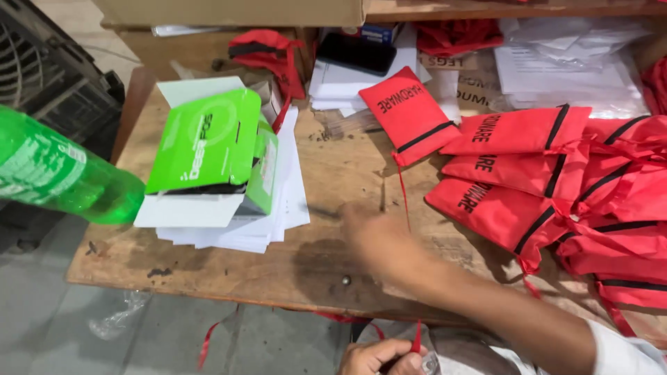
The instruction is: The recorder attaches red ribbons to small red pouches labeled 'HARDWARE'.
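Down at the bottom edge, closest of all, the left hand [379, 357] was curled shut, pinching a thin red drawstring [417, 342] that hung down from the worktop [243, 271], most likely so the string could not slip away. Just above it the right hand [372, 232] reached out over the bare wood, palm down. It was too blurry to tell if its fingers were spread or closed, and it did not seem to hold anything. One red cloth pouch [410, 114] with a black band lay by itself a little past that hand, and its string ran down the wood toward the person. Off to the right, a big heap of red pouches [556, 180] of the same kind lay overlapping each other, kept together in one spot, probably so they were easy to grab. To the left, a green and white carton [208, 149] with its flap open sat on top of a stack of white paper [285, 208], which it held down. A green plastic bottle [62, 173] poked in from the left edge, very near the camera. At the back lay a black phone [356, 52] on more papers and some clear plastic bags [570, 48].
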